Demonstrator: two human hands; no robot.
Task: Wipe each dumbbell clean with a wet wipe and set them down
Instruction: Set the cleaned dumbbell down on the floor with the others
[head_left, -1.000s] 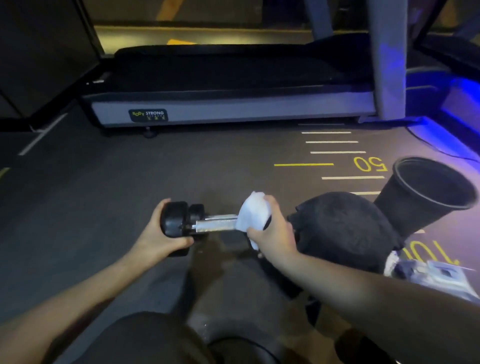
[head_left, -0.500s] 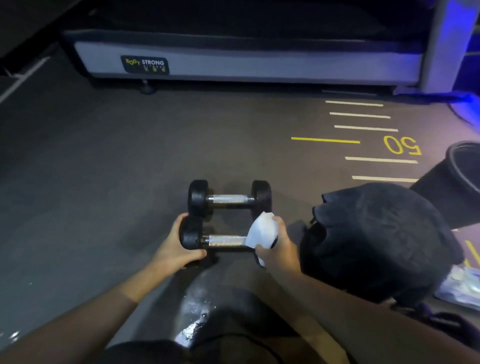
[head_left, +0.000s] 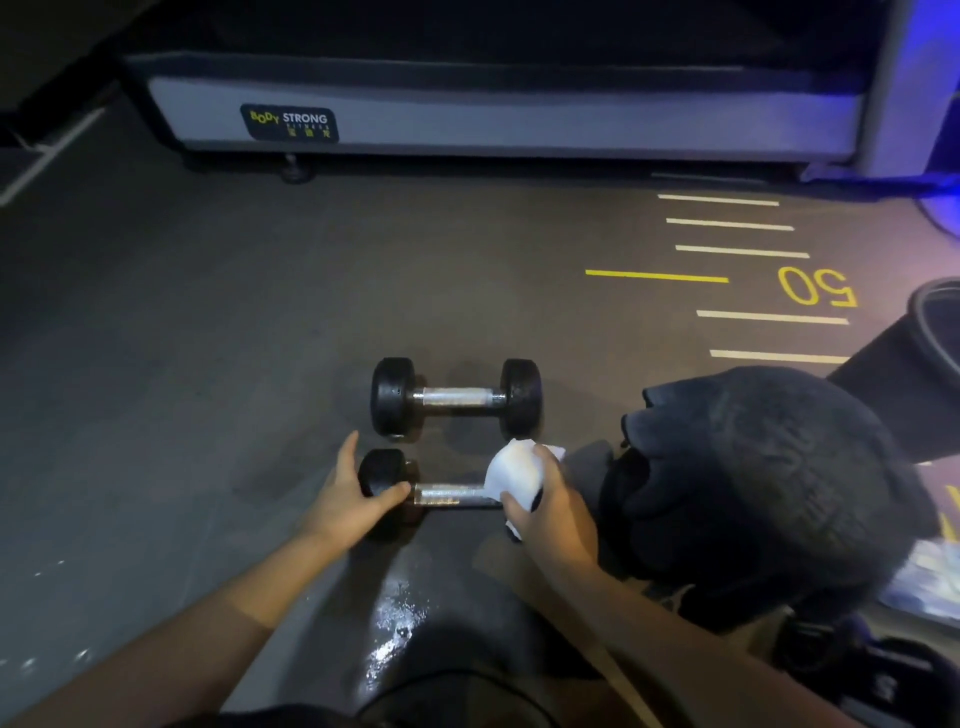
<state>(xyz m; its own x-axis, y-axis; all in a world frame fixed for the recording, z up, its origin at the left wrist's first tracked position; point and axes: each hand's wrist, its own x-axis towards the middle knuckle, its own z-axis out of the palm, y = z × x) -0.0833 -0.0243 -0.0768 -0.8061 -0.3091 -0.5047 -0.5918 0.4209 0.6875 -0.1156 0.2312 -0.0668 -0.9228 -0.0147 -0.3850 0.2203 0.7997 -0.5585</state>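
Two black dumbbells with silver knurled handles lie side by side on the dark gym floor. The far dumbbell (head_left: 454, 399) lies free. The near dumbbell (head_left: 447, 493) is just in front of me. My left hand (head_left: 348, 493) cups its left weight head, thumb laid across the head's near side and fingers spread behind it. My right hand (head_left: 550, 504) grips a crumpled white wet wipe (head_left: 514, 475) wrapped over the right weight head, which is hidden under the wipe.
A treadmill base (head_left: 493, 124) runs across the back. A black bag (head_left: 769, 493) and a black bin (head_left: 914, 364) lie close on the right, with a wipes packet (head_left: 930, 582) beyond. Yellow and white floor markings (head_left: 815, 286) lie at the right. A wet patch (head_left: 395, 629) shines near my knees.
The near dumbbell has come down from in front of me to lie just before the far one. My left fingers have loosened on its head. The view has tilted downward.
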